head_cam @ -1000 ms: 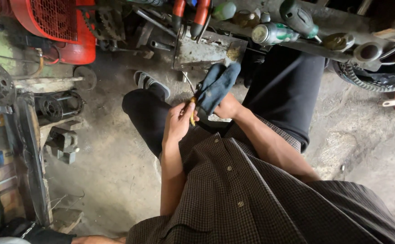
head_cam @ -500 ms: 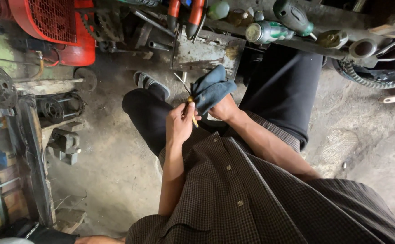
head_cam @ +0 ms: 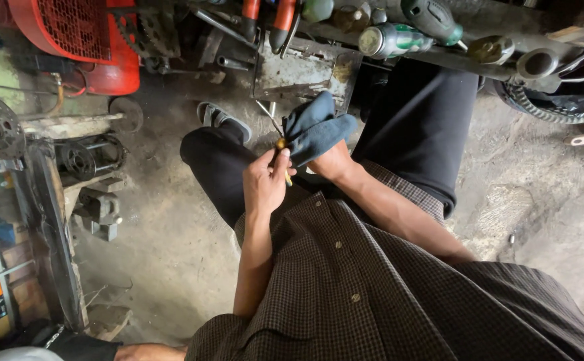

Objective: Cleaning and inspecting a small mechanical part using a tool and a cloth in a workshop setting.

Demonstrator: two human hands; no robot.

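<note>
A: Item one, far left: red machine [head_cam: 78, 40] with a mesh guard, standing at the far edge. Below it, a dark metal part [head_cam: 91, 157] is lying on the dirt floor [head_cam: 165, 254].

B: Item two, centre?

A: Left hand [head_cam: 264, 182], closed, pinching the yellow handle of a screwdriver [head_cam: 277, 137]. The shaft is pointing far and slightly left, above the lap.

B: Item three?

A: Blue rag [head_cam: 315, 130], touching the screwdriver just right of the handle. The right hand [head_cam: 332, 164] is gripping it, closed on the cloth; its fingers are mostly hidden under the folds.

B: Handling note?

A: My judgement: the left hand is doing well holding the handle steady, while the rag is best kept wrapped fully round the shaft and drawn along it, fingers staying behind the tip.

B: Item four, far right?

A: Cluttered bench [head_cam: 439, 57] along the far side: orange-handled tools [head_cam: 265, 17], a green-and-silver can [head_cam: 392, 40], a green drill [head_cam: 432, 17]. Further right, a toothed ring [head_cam: 539, 110] is lying near the bench end.
</note>
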